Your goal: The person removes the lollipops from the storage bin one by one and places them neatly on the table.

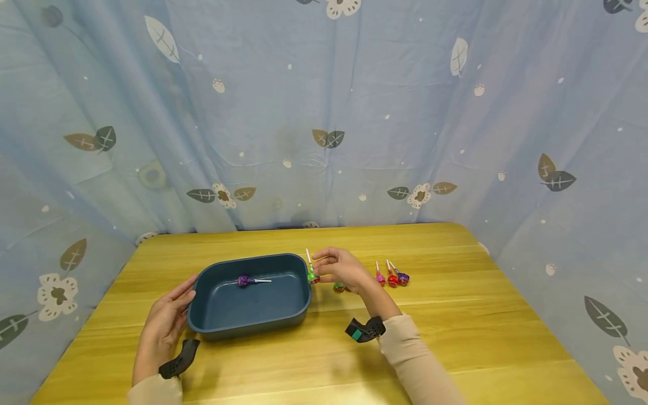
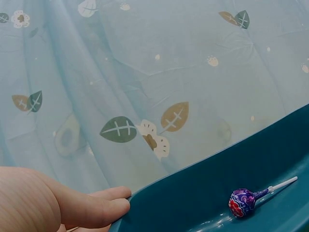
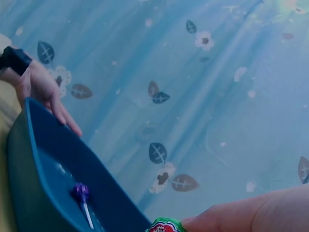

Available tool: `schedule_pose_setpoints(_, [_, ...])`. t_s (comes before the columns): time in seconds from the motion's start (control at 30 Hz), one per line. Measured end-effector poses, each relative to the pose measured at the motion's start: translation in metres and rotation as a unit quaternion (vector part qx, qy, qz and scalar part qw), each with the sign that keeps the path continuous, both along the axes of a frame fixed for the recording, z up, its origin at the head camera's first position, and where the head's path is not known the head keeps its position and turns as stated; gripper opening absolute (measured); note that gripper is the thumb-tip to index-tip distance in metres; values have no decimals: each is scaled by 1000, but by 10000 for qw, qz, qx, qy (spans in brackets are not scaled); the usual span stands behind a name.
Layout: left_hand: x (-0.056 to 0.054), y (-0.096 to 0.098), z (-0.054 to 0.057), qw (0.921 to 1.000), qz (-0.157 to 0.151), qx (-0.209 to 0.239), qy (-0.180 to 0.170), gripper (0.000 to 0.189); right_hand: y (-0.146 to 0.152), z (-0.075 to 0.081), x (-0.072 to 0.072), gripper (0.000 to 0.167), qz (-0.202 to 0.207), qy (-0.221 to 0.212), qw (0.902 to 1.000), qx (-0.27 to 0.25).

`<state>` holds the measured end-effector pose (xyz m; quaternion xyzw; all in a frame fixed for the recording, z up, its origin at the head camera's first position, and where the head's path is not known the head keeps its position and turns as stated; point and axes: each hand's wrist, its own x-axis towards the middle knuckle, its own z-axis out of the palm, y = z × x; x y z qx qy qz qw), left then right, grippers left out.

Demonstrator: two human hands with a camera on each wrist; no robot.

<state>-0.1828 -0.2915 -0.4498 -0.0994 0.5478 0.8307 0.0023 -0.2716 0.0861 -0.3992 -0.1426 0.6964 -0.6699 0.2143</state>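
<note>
A dark blue rectangular bin (image 1: 248,325) stands on the table, with a purple-wrapped lollipop (image 1: 244,280) lying inside it. My left hand (image 1: 163,326) touches the bin's left end with fairly straight fingers; in the left wrist view the fingertips (image 2: 116,209) meet the outside of the rim. At the bin's right rim, my right hand (image 1: 344,269) pinches a green-and-red lollipop (image 1: 312,275) by its wrapped head, white stick pointing up. Only the top of that lollipop (image 3: 165,225) shows in the right wrist view.
Another green lollipop (image 1: 339,287) lies partly hidden under my right hand. Further right are a pink lollipop (image 1: 380,278), a red lollipop (image 1: 392,280) and a purple lollipop (image 1: 403,278) on the wooden table (image 1: 455,337). A patterned blue curtain (image 1: 283,140) hangs behind.
</note>
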Motion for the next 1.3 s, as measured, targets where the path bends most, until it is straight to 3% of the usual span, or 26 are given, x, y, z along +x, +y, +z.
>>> schedule_pose_setpoints(0.2, [2,0,0,10000,-61,-16,-34,32,27,-2,3,38,-9,83,9999,148])
schedule_pose_setpoints(0.37, [2,-1,0,9999,-92,-5,-49,33,51,-3,3,39,-245,104,9992,294])
schedule_pose_setpoints(0.53, [2,-1,0,10000,-81,-44,-7,32,73,-9,1,40,-533,21,9981,309])
schedule_pose_setpoints(0.8, [2,-1,0,9999,-108,-10,122,31,102,-21,1,47,-663,-19,9972,355])
schedule_pose_setpoints(1.3, [1,0,0,9997,-131,50,174,32,156,-21,0,47,-1132,59,9923,502])
